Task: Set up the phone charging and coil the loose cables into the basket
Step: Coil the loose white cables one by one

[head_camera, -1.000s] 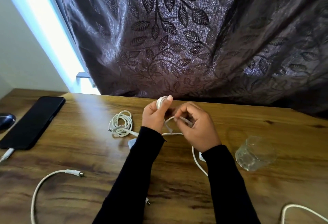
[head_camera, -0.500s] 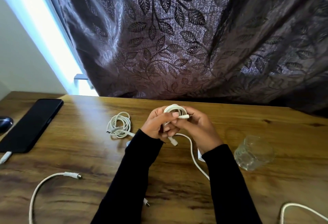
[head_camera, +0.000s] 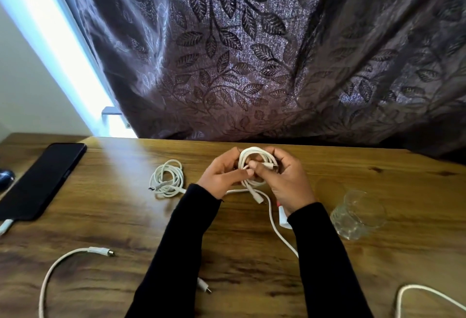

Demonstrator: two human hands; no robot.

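While the phone lies at the desk's far left edge with a plug at its near end, charging looks set up. Above the desk's middle, left hand and right hand pinch a nearly wound white cable. Left of them rests a finished coil. Loose cables wait nearer; no basket shows.

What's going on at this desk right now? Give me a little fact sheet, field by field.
left hand: left hand pinches the cable coil
right hand: right hand grips the same coil by one plug end
finished coil: second coil lies on the desk, left of the hands
phone: phone flat at far left, cable at its near end
glass: clear glass on the right
basket: not in view
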